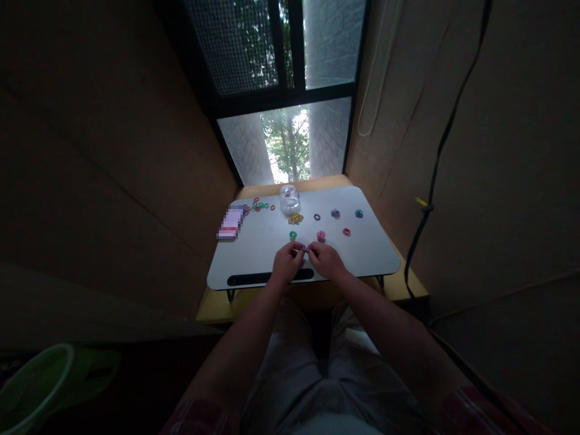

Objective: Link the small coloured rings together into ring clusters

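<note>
My left hand (289, 261) and my right hand (325, 260) meet over the near part of a white lap table (362, 257). Their fingertips pinch a small dark bluish piece (304, 248) between them, too small to make out its kind. Just beyond my left hand lies a little green ring cluster (293, 235). A pink cluster (321, 235) is close to my right fingertips. Farther off sit a gold pile of small rings (296, 219), a dark ring (317, 217), a purple cluster (335, 213), a blue cluster (359, 213) and a red ring (347, 232).
A clear plastic jar (290, 200) stands at the back. Loose red and green rings (259, 206) lie at the far left, beside a pixelated phone-like rectangle (231, 223). A black slot (249, 279) runs along the front edge. A dark cord (435, 163) hangs at right.
</note>
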Demonstrator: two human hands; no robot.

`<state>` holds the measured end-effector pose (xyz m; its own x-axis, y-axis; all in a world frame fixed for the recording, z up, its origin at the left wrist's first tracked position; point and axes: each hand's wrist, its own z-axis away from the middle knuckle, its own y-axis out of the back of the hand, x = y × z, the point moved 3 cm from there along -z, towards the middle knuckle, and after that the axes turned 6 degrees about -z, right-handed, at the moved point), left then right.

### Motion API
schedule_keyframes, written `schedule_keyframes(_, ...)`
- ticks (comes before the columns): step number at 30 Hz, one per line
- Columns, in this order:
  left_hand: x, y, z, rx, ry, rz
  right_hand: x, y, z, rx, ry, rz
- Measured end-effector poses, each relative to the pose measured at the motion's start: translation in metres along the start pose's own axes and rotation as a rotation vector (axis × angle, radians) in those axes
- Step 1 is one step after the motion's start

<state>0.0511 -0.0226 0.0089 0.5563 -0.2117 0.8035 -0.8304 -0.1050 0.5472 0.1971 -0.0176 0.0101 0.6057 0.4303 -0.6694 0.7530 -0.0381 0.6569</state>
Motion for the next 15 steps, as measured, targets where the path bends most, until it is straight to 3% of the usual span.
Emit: schedule_keyframes(15, 0.0003, 0.0003, 0.0008, 0.017, -0.012, 0.008, 0.0003, -0.0005, -0.0007, 0.004, 0.007, 0.013)
